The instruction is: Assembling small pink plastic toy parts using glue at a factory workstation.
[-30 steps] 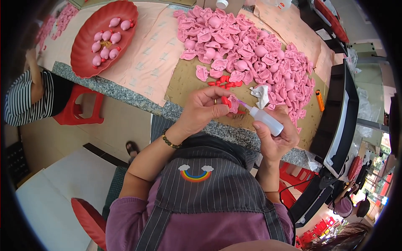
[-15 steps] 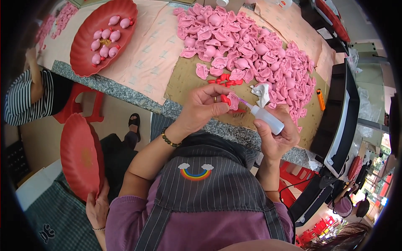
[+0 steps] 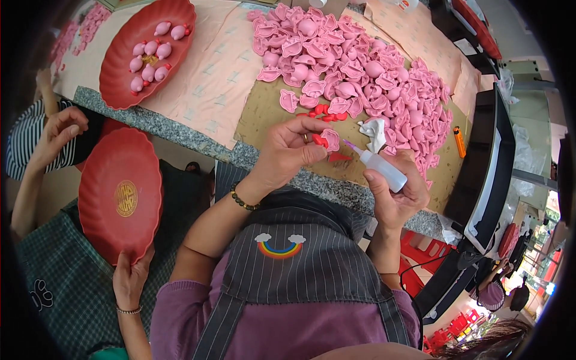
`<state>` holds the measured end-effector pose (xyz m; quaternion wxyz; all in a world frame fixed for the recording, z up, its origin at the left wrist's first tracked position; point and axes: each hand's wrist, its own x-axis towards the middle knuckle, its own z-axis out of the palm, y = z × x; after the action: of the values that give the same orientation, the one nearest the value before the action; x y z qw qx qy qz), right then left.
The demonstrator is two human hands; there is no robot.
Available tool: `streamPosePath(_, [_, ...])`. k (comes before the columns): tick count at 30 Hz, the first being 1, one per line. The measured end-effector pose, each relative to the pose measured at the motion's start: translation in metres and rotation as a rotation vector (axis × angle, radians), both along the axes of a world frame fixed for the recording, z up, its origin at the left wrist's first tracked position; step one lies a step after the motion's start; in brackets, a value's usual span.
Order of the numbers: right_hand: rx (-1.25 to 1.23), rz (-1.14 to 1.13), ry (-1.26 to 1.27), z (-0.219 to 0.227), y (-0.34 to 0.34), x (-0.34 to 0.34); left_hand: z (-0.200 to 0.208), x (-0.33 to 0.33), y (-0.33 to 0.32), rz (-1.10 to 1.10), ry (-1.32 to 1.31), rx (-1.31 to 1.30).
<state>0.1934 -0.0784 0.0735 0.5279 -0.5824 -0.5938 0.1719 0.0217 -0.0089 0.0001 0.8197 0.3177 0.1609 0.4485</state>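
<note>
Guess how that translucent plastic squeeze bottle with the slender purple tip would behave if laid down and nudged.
The translucent plastic squeeze bottle would probably roll, given its cylindrical body. The slender purple tip might bend if it caught something.

Pink shell (image 3: 332,139), red bit (image 3: 320,141), whitish btl (image 3: 386,171), dk pinstriped apron (image 3: 288,282)

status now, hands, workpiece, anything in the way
Left grip: on pink shell and red piece. Right grip: on squeeze bottle, purple tip near shell. Crumpled white tissue just beyond bottle, not blocking tip.
</note>
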Motion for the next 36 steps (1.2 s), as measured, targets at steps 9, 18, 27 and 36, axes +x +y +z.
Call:
streamPosePath(9, [0.011,-0.005,-0.031,-0.0039,0.0022,-0.0001,0.0019,-0.0008,0.0026,0.011,-0.022,-0.039])
streamPosePath(18, [0.044,0.006,-0.005,0.0005,0.0008,-0.0036,0.0011,0.0005,0.0025,0.042,-0.039,-0.024])
streamPosePath(27, [0.06,0.052,-0.033,-0.0052,0.0022,-0.0039,0.0017,0.0009,0.0018,0.062,-0.033,-0.04])
streamPosePath(36, [0.052,0.047,-0.043,-0.0016,0.0016,-0.0035,0.0015,0.0016,0.002,0.067,-0.04,-0.019])
